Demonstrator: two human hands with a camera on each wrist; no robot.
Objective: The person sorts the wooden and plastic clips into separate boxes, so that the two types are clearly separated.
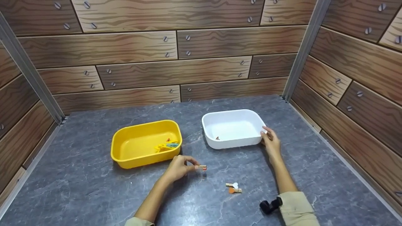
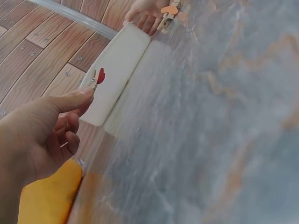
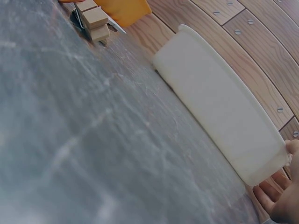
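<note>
My left hand [image 1: 180,168] pinches a small wooden clothespin [image 1: 203,167] between thumb and fingertips, above the table in front of the yellow tub. The left wrist view shows a red heart [image 2: 101,76] on this clothespin. My right hand [image 1: 272,144] grips the right end of a white plastic tub [image 1: 234,143], fingers against its end wall. One small brownish thing [image 1: 217,138] lies inside near the tub's front left; its kind is unclear. Between the hands, nearer me, lie a clothespin with a white top [image 1: 231,185] and one with an orange top [image 1: 235,190].
A yellow tub [image 1: 138,161] stands to the left, with several yellow and blue clothespins [image 1: 166,146] in its right end. The grey marbled table [image 1: 94,188] is bounded by wood-patterned walls [image 1: 141,75] at the back and sides.
</note>
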